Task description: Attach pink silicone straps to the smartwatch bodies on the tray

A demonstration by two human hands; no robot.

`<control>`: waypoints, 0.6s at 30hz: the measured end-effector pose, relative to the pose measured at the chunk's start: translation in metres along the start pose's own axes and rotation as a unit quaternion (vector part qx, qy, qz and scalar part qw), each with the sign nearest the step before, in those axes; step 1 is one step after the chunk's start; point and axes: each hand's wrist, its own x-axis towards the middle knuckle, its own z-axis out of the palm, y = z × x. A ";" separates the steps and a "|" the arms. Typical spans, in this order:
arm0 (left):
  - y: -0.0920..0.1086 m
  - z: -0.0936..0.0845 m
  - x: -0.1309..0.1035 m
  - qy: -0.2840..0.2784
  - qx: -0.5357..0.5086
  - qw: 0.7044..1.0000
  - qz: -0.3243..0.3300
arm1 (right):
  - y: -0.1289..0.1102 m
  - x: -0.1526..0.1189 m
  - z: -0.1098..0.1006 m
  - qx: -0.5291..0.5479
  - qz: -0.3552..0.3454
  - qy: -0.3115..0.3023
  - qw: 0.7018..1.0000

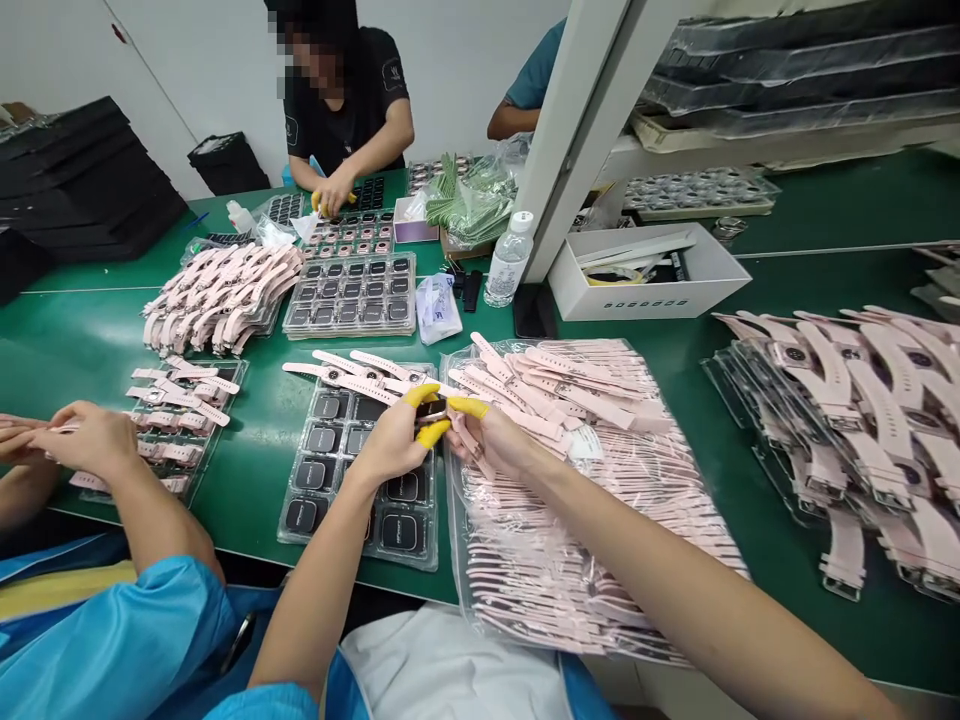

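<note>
L hand (396,436) — fingers pinching 1 watch case (430,410); R hand (501,442) — fingers pinching 1 pink strap (466,438); 1 bottle (510,262) beyond.

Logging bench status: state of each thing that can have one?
Left hand: gripping dark, gold-rimmed watch
Right hand: gripping pale pink strap
Clear cylindrical plastic bottle: upright, capped
White rectangular box: open-topped, partly filled
Clear rectangular plastic tray: loaded with black square pieces
Pale pink strap pile: partly plastic-wrapped
</note>
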 end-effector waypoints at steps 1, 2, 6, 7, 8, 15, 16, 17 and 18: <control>0.000 0.000 0.000 0.026 -0.024 0.999 -0.015 | 0.000 0.000 0.000 -0.001 -0.014 -0.008 1.000; 0.000 0.000 0.000 0.052 -0.047 0.997 -0.025 | 0.000 0.000 0.001 -0.004 -0.027 -0.018 0.999; 0.006 0.003 0.004 0.126 -0.196 0.971 -0.050 | 0.002 0.000 0.005 0.004 -0.024 -0.069 0.997; 0.007 0.003 0.005 0.145 -0.240 0.958 -0.064 | 0.002 0.000 0.006 0.008 -0.008 -0.083 0.996; 0.008 0.003 0.006 0.172 -0.279 0.941 -0.080 | 0.002 -0.001 0.006 0.007 0.009 -0.095 0.995; 0.002 -0.016 0.013 0.394 -0.385 0.827 -0.114 | -0.009 -0.006 0.009 -0.065 0.063 -0.124 0.988; 0.001 -0.019 0.013 0.410 -0.385 0.819 -0.113 | -0.010 -0.007 0.009 -0.076 0.070 -0.129 0.986; 0.001 -0.022 0.014 0.422 -0.384 0.813 -0.113 | -0.011 -0.007 0.009 -0.087 0.076 -0.131 0.985; 0.001 -0.023 0.014 0.430 -0.383 0.809 -0.115 | -0.012 -0.008 0.008 -0.095 0.081 -0.131 0.983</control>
